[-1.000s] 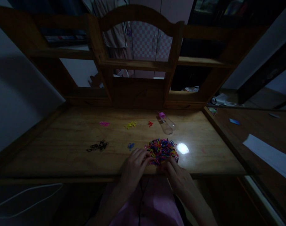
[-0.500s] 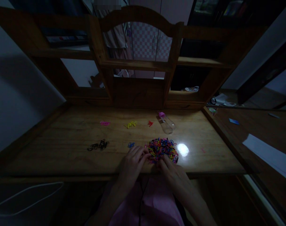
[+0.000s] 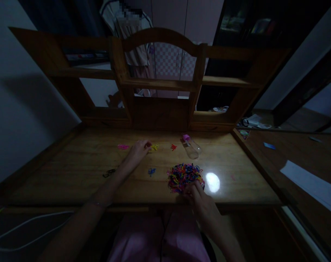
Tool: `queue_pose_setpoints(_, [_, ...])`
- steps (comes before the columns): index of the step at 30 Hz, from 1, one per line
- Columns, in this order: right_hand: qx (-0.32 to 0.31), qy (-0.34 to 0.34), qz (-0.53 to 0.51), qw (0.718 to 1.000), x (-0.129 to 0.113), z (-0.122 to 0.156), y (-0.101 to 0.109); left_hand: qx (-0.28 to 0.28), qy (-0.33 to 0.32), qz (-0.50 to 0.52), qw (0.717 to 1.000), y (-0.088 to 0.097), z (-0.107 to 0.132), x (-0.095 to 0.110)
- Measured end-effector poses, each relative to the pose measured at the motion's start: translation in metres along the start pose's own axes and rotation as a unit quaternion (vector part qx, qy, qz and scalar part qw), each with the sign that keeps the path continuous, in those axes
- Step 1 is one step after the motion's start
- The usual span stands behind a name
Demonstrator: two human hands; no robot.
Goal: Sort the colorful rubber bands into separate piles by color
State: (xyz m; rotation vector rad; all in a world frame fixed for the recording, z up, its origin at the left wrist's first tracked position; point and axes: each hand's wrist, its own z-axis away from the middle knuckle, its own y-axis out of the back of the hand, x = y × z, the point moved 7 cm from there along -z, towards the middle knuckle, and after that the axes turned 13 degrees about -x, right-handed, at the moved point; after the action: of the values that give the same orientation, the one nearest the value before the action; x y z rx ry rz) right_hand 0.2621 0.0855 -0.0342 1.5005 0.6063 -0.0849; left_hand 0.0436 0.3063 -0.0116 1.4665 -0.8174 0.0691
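Note:
A mixed heap of small coloured rubber bands [image 3: 185,177] lies near the front edge of the wooden desk [image 3: 72,171]. My right hand [image 3: 200,202] rests at the heap's near edge, fingertips pinched in the bands. My left hand [image 3: 138,151] is stretched far forward, its fingers closed at the small yellow pile [image 3: 155,147]. Other sorted piles lie around: pink [image 3: 123,146], red [image 3: 173,147], blue [image 3: 151,171] and black [image 3: 109,173], the last partly hidden by my forearm.
A clear small bottle with a pink cap [image 3: 192,147] lies on its side behind the heap. A bright light spot [image 3: 212,182] shines on the desk. A wooden hutch with shelves [image 3: 160,83] rises at the back. A white sheet [image 3: 310,183] lies on the right.
My left hand left the heap and reached forward to the yellow pile. My right hand stayed at the heap's near edge. The view tilted up a little.

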Motion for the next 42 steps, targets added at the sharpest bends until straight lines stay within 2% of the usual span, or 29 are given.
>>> queue_pose_setpoints(2, [0.038,-0.017,-0.056,0.998,0.006,0.003,0.011,0.011,-0.01,-0.007,1.0,0.003,0.002,0.001])
queue_pose_setpoints(4, [0.069,-0.041,-0.105,0.991,0.015,0.006,0.021,0.037,-0.022,-0.009,0.999,0.009,0.014,0.006])
queue_pose_setpoints(8, [0.099,-0.089,-0.169,0.977,0.035,-0.001,0.041,0.09,-0.007,0.013,0.996,0.012,0.059,0.021])
queue_pose_setpoints(10, [0.096,-0.078,-0.176,0.977,0.041,-0.023,0.053,0.105,0.008,0.04,0.994,0.004,0.083,0.029])
queue_pose_setpoints(13, [0.086,-0.03,-0.122,0.988,0.041,-0.077,0.068,0.108,0.018,0.073,0.991,-0.02,0.111,0.04])
queue_pose_setpoints(17, [0.032,-0.006,-0.005,0.999,0.039,-0.155,0.066,0.11,0.032,0.105,0.988,-0.046,0.131,0.048])
queue_pose_setpoints(19, [0.019,-0.004,0.01,1.0,0.04,-0.179,0.061,0.112,0.043,0.111,0.987,-0.051,0.136,0.049])
queue_pose_setpoints(22, [0.025,-0.004,0.018,1.0,0.042,-0.194,0.058,0.116,0.049,0.122,0.984,-0.05,0.138,0.048])
queue_pose_setpoints(25, [0.057,-0.006,0.016,0.998,0.046,-0.187,0.069,0.128,0.043,0.131,0.982,-0.045,0.139,0.047])
queue_pose_setpoints(28, [0.102,-0.009,0.002,0.995,0.049,-0.16,0.09,0.158,0.035,0.137,0.977,-0.039,0.143,0.055])
queue_pose_setpoints(30, [0.158,-0.004,-0.042,0.987,0.052,-0.13,0.105,0.16,0.011,0.143,0.977,-0.04,0.147,0.072])
queue_pose_setpoints(32, [0.214,-0.014,-0.101,0.972,0.059,-0.095,0.113,0.111,-0.031,0.152,0.982,-0.05,0.149,0.098])
queue_pose_setpoints(34, [0.236,-0.047,-0.142,0.96,0.069,-0.063,0.11,0.037,-0.071,0.158,0.984,-0.069,0.149,0.124])
queue_pose_setpoints(36, [0.243,-0.086,-0.166,0.952,0.079,-0.038,0.1,-0.008,-0.085,0.15,0.985,-0.09,0.149,0.143])
queue_pose_setpoints(39, [0.228,-0.134,-0.176,0.948,0.091,-0.014,0.081,-0.046,-0.083,0.128,0.987,-0.117,0.144,0.155])
queue_pose_setpoints(42, [0.214,-0.157,-0.174,0.948,0.096,-0.001,0.067,-0.075,-0.084,0.124,0.986,-0.13,0.137,0.158])
